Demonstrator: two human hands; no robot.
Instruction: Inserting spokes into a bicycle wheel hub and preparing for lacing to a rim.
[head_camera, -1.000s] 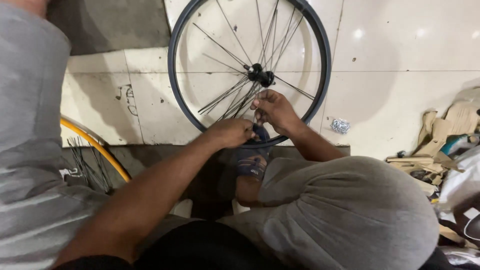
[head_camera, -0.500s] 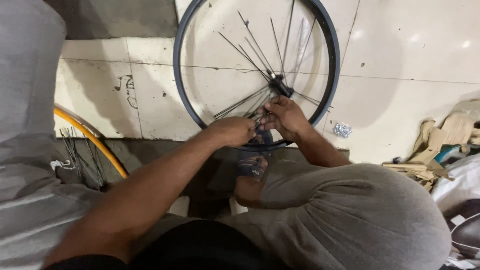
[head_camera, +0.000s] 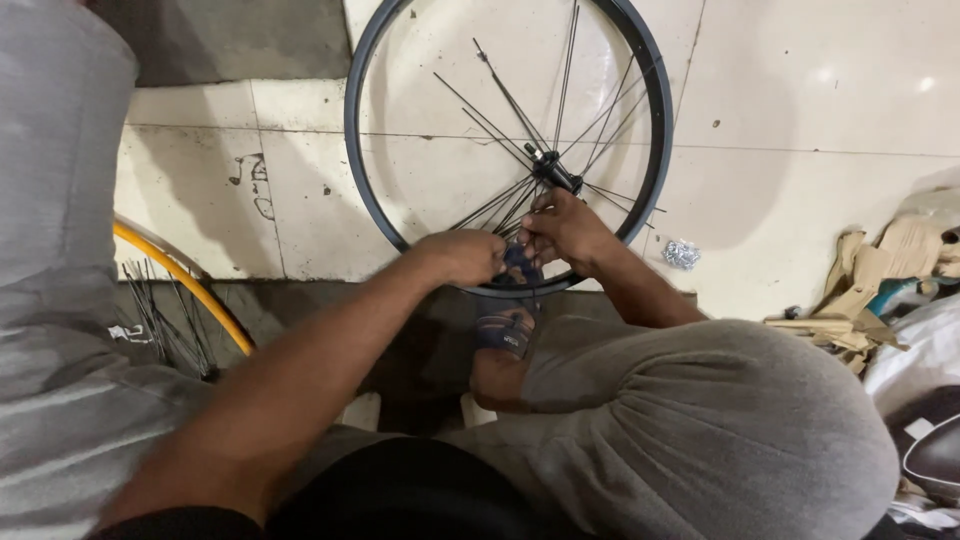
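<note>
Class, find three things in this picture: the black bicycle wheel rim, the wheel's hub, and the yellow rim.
black bicycle wheel rim (head_camera: 352, 150): head view, on the left arc of the rim.
hub (head_camera: 552, 170): head view, on the dark centre where the spokes meet.
yellow rim (head_camera: 190, 280): head view, on its curved yellow band.

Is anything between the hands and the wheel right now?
Nothing visible. The left hand and right hand both rest on the lower part of the black wheel, at the spokes below the hub.

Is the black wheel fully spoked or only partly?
Partly: the black wheel shows spokes bunched unevenly with wide empty gaps; some ends hang loose near the hub.
</note>
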